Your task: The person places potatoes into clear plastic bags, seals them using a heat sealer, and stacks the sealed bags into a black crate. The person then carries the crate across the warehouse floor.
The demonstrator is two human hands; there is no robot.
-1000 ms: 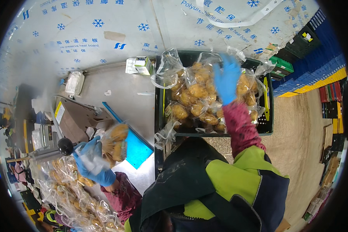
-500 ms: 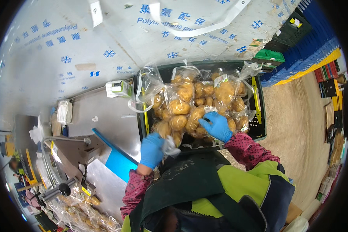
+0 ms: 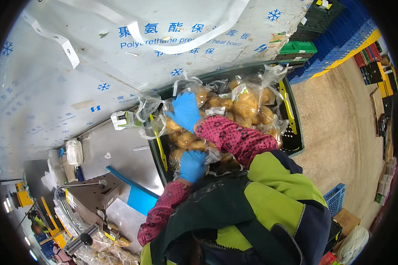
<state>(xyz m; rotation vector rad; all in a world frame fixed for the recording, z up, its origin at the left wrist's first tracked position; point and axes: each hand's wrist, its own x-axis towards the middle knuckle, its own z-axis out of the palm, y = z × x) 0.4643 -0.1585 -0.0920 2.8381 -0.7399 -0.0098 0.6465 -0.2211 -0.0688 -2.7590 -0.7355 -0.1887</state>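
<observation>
Several clear plastic bags of potatoes [image 3: 246, 105] fill a dark green crate [image 3: 297, 140] in front of me. My right hand [image 3: 185, 110], in a blue glove, reaches across to the crate's far left part. It lies on a bag there with the thumb apart from the fingers; its fingertips are partly hidden. At the near left side, my left hand [image 3: 192, 165], also blue-gloved, is closed on a potato bag [image 3: 186, 140], beside loose crumpled film. Yellow handles [image 3: 288, 106] show at the crate's sides.
A metal table [image 3: 115, 148] adjoins the crate on the left, with a small labelled roll or pack [image 3: 124, 120] and a blue strip [image 3: 139, 198]. A brown machine [image 3: 90, 194] stands nearer. Behind is a white panel wall [image 3: 88, 53]; stacked blue crates [image 3: 327, 42] stand right.
My right hand has moved left and farther away, from the crate's middle to its far left. My left hand has shifted right, over the bags. The view has turned slightly.
</observation>
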